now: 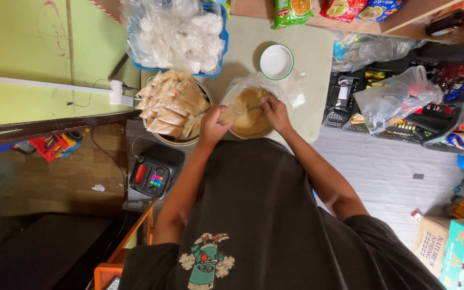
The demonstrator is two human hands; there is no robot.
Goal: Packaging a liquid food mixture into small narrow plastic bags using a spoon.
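Tan powder fills the plastic-lined bowl (249, 110) that sits directly under both hands, and that powder is what I am working with. My left hand (212, 124) is closed around the mouth of a small clear bag (233, 111), holding it out over the near-left rim of the bowl, while my right hand (275, 111) is curled in a grip on a thin metal spoon (253, 108) whose tip points toward the bag. I judge the step in hand to be portioning: a spoonful going from the bowl into the little bag. The next move, as I read it, calls for the bag's mouth to be kept open and level and the spoon tipped right over it, since the opening looks narrow and the powder would spill onto the table (307, 59) easily. Just left of my left hand stands a round basin (175, 140) heaped with small packed bags (170, 102) of the same tan stuff. Beyond the right hand sits an empty white bowl (276, 62) with a green rim. Farther out past the left hand is a blue crate (218, 64) of white-filled clear bags (175, 32), and below the left hand, off the table edge, a dark sealing device (156, 172) with coloured buttons.
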